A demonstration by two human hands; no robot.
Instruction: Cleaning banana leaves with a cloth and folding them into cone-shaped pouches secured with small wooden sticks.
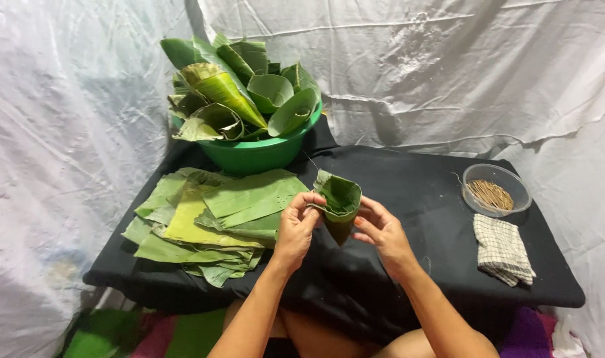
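A green leaf folded into a cone (339,201) is held above the black table (422,265), point down and open end up. My left hand (296,227) pinches its left rim with thumb and fingers. My right hand (381,232) grips its right side and lower part. To the left of my hands lies a flat pile of cut banana leaf pieces (209,222), partly overlapping one another.
A green basin (259,156) at the table's back holds several rolled leaf cones. A clear bowl (496,189) of thin wooden sticks stands at the right, with a folded checked cloth (502,249) in front of it. White sheeting hangs all around.
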